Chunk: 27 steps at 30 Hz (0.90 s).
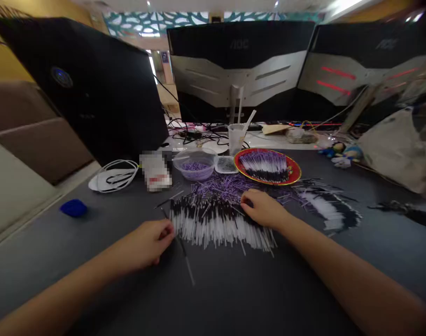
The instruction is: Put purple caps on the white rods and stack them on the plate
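My left hand (153,242) is pinched around a thin black-and-clear stick (188,266), which slants down toward the near side of the table. My right hand (263,208) is over the right part of a wide row of similar sticks (219,224). Its thumb and fingers are closed together, and what is between them, if anything, is too small to make out. The row's black ends point away from me and its clear ends toward me. Just beyond it lies a loose heap of small purple pieces (221,185).
Behind the heap stand a clear bowl (186,172) of purple pieces, a small tray (218,168), a red plate (296,175) of assembled sticks and a cup (235,140). More sticks (324,210) lie at right. Monitors (240,60) and a blue item (73,208) flank the workspace.
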{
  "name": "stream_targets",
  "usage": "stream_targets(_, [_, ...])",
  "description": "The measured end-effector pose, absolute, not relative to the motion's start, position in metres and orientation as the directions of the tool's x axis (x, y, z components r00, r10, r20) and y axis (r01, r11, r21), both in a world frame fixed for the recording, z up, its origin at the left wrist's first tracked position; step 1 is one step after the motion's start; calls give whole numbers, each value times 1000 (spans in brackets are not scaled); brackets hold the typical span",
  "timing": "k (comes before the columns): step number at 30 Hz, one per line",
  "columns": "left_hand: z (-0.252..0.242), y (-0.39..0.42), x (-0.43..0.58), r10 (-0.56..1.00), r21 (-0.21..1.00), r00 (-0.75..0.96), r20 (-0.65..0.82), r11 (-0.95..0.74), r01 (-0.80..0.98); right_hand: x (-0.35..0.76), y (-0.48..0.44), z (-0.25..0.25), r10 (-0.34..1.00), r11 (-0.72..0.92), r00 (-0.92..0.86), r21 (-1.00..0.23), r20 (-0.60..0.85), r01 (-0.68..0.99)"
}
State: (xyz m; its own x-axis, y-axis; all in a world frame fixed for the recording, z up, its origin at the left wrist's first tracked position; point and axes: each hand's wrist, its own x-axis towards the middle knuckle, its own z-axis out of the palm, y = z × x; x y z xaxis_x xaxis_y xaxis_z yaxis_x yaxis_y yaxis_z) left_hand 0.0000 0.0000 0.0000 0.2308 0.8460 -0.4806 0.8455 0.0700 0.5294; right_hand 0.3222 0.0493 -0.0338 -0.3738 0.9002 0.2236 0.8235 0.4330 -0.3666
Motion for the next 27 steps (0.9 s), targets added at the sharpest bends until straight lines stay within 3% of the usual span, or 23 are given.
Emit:
stream_targets(3, [16,8,14,891,505,306,-335,-104,857,323,50,-32,904,420,-341,-381,260,824])
stream_targets(6, [29,19,38,913,512,405,-54,-324,796,320,48,-29,918,383,-273,-470,287,795])
stream_targets(11, [19,41,91,918,851,389,-79,-141,506,303,35,-23,932,363,-226,-743,284,562])
stream_targets(16, [-8,53,110,923,981,376,84,-144,134,282,25,-16,903,399,-336,-815,268,420])
stream_targets(19, [-9,59,100,950,988,270,155,-152,-33,276,31,-11,883,442,-395,-729,253,523])
stream_targets(23, [-7,70,85,965,971,172,200,-172,-167,272,50,-11,847,529,-480,-433,228,730])
stream_targets(27, [-18,75,84,973,973,170,158,-125,-195,264,62,-16,885,461,-434,-192,169,866])
